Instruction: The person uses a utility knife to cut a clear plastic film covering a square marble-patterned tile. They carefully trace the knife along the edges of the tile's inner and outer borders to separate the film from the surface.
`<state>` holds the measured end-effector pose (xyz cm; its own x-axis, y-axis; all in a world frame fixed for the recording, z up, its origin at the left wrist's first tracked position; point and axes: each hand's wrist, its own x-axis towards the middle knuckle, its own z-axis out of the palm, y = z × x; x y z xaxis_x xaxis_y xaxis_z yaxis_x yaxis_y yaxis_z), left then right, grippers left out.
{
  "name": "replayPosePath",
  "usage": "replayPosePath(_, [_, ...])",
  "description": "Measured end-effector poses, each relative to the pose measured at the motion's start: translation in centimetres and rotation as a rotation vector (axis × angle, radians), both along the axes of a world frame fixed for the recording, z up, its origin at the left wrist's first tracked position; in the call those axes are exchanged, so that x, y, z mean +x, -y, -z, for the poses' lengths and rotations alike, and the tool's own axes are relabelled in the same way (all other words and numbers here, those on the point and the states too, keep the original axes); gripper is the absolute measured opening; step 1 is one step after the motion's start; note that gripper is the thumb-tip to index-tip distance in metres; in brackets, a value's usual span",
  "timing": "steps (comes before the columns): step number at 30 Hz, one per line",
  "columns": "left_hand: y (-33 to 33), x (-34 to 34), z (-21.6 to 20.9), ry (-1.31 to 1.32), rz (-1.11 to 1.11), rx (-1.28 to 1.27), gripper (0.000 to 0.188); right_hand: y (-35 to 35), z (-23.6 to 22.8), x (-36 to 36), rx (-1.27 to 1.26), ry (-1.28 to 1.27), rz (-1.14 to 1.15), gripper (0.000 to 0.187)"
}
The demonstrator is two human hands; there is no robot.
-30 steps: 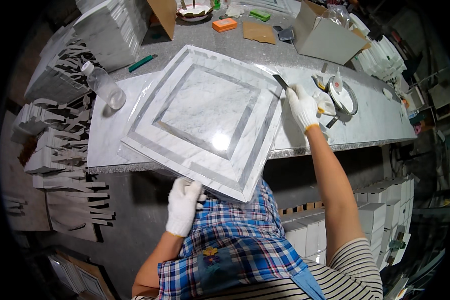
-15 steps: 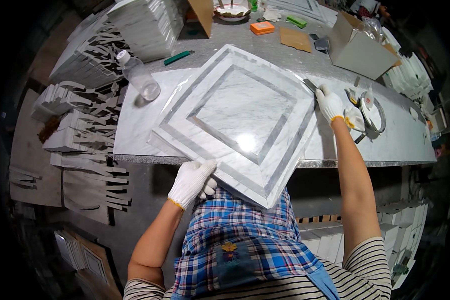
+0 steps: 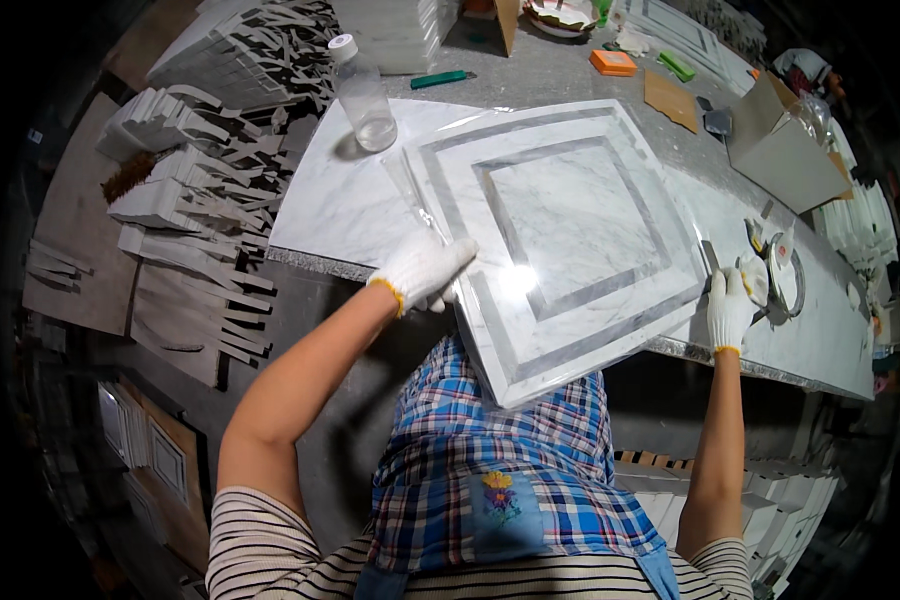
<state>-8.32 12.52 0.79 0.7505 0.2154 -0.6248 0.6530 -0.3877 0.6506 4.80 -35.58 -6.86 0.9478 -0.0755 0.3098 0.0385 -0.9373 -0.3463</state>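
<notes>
A glossy white marble-look tile (image 3: 580,220) with grey inlaid square bands lies turned on the bench, its near corner jutting over the front edge by my apron. Clear film shows at its left side. My left hand (image 3: 425,270), in a white knit glove, is closed on the tile's left edge, thumb on top. Beside the tile's right corner, my right hand (image 3: 732,308), gloved too, is closed around a thin dark blade-like tool (image 3: 710,256). The tool's tip is close to the tile's edge; whether it touches I cannot tell.
Behind the tile stand a clear bottle (image 3: 370,110) and a green cutter (image 3: 442,79). An orange box (image 3: 612,63), a cardboard piece (image 3: 671,101) and an open carton (image 3: 785,150) are farther right. A tape roll (image 3: 788,280) lies beyond my right hand. Stacked strips (image 3: 185,185) fill the left.
The tile has turned clockwise. My left hand has moved up along its left side, while my right hand has come down and nearer, still with the blade-like tool. The whole view has shifted.
</notes>
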Motion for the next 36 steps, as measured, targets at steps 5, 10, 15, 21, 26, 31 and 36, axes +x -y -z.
replayPosePath(5, [-3.7, 4.7, 3.2, 0.255, 0.096, 0.268, 0.059, -1.3, -1.2, -3.8, -0.03, -0.077, 0.081, 0.028])
replayPosePath(10, [-5.8, 10.6, 3.2, 0.249, 0.2, 0.519, 0.073, -3.0, -2.5, -8.7, 0.096, -0.133, 0.044, 0.027])
replayPosePath(15, [-7.0, 15.3, 4.8, 0.319, 0.323, 0.68, 0.082, -6.4, -4.4, -14.6, 0.228, -0.214, 0.063, 0.026])
replayPosePath(21, [-5.6, 19.2, 4.7, 0.399, 0.3, 0.649, 0.079, -9.7, -5.4, -20.8, 0.484, -0.387, 0.027, 0.018])
replayPosePath(26, [-3.5, 21.4, 2.2, 0.304, 0.315, 0.656, 0.079, -14.2, -7.6, -24.5, 0.642, -0.588, 0.042, 0.017])
replayPosePath(31, [-3.7, 21.9, 2.2, 0.37, 0.327, 0.642, 0.08, -14.4, -9.2, -24.0, 0.648, -0.926, -0.272, 0.016])
replayPosePath(36, [-5.8, 15.0, 0.5, 0.755, 0.297, 0.477, 0.069, -14.1, -12.8, -18.2, 0.366, -0.75, -0.396, 0.01])
